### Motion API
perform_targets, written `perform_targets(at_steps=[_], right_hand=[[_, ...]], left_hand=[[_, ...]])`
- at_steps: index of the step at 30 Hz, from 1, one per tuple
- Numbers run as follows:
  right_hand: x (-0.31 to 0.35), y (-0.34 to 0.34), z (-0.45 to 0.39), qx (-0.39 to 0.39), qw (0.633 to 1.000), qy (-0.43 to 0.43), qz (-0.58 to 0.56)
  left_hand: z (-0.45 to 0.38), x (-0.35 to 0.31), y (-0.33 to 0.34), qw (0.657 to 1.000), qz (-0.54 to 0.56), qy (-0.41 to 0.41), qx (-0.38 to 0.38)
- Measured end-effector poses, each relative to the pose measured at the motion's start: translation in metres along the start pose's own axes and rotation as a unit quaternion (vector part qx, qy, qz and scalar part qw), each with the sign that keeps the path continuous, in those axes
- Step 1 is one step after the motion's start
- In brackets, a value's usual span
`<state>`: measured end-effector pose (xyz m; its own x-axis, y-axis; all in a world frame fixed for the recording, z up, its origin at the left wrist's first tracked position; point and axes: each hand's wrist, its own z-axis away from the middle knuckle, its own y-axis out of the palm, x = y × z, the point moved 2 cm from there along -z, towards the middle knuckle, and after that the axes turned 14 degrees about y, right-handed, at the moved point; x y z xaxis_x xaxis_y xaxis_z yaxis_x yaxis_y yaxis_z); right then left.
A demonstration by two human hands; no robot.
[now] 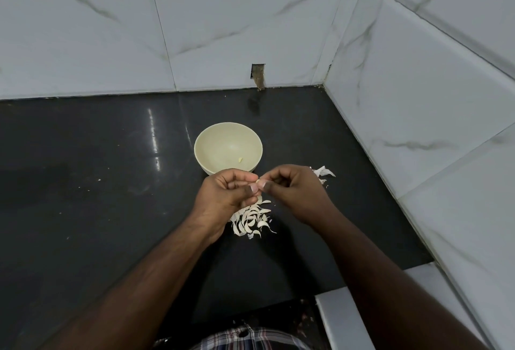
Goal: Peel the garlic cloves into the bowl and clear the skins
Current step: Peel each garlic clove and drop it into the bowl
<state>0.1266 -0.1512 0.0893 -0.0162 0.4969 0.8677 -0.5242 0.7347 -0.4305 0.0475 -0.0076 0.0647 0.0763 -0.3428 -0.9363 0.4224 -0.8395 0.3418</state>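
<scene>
A pale cream bowl [207, 137] stands on the black countertop [97, 182], with one small peeled garlic piece [240, 159] inside. Just in front of the bowl my left hand [223, 193] and my right hand [292, 190] meet, and both pinch a single garlic clove [259, 182] between their fingertips. Under the hands lies a pile of unpeeled garlic cloves [252, 220], partly hidden by my left hand. A small heap of white garlic skins [323, 172] lies to the right, behind my right hand.
White marble-patterned tiled walls [418, 98] close the counter at the back and the right. A small dark hole [258, 76] is cut in the back wall above the bowl. The counter's front edge and a white ledge [342, 319] lie at bottom right.
</scene>
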Motion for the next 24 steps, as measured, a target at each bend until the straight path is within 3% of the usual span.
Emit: perform_targets(at_steps=[10,15,20,24], right_hand=[[-0.0006,0.0007,-0.0022,0.066,0.996,-0.015,-0.049],[-0.0021,0.0012,-0.0035,0.057,0.997,-0.025,-0.037],[-0.0042,0.0015,-0.0015,0.037,0.996,0.003,-0.083],[-0.0008,0.0013,-0.0002,-0.001,1.0,-0.012,-0.009]], left_hand=[[-0.0009,-0.0033,-0.006,0.999,-0.003,-0.028,0.024],[-0.0001,-0.0035,-0.0067,0.997,0.027,-0.061,0.03],[-0.0019,-0.0045,-0.0064,0.999,0.021,-0.042,0.016],[-0.0001,-0.0033,-0.0046,0.999,-0.001,-0.026,0.019]])
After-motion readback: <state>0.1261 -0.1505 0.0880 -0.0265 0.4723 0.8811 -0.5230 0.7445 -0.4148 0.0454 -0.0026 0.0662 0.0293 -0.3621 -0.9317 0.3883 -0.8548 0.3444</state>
